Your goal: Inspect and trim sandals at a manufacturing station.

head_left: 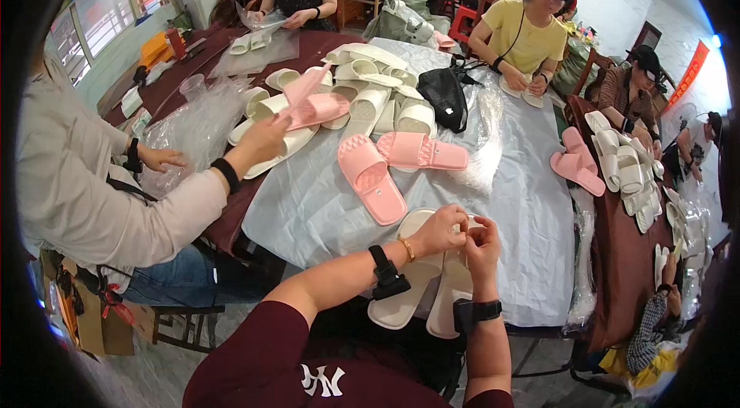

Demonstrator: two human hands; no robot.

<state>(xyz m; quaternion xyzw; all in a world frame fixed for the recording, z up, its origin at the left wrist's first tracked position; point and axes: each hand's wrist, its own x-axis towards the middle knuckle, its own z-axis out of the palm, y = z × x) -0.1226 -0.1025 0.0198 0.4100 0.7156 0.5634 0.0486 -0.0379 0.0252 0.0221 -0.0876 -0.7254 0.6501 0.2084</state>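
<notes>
My left hand and my right hand meet over a pair of white slippers at the table's near edge. Both have fingers pinched close together; whatever they hold is too small to make out. The slippers lie side by side below my wrists, heels toward me, their far ends partly covered by my hands. Just beyond sit two pink slippers, one pointing toward me and another turned sideways. Behind these, a heap of white slippers spreads over the grey sheet.
At left, a person's hand holds a pink slipper over the heap. A black bag and clear plastic sleeves lie at far right of it. Across the table, a co-worker in yellow handles white slippers. Pink slippers rest on the right-hand table.
</notes>
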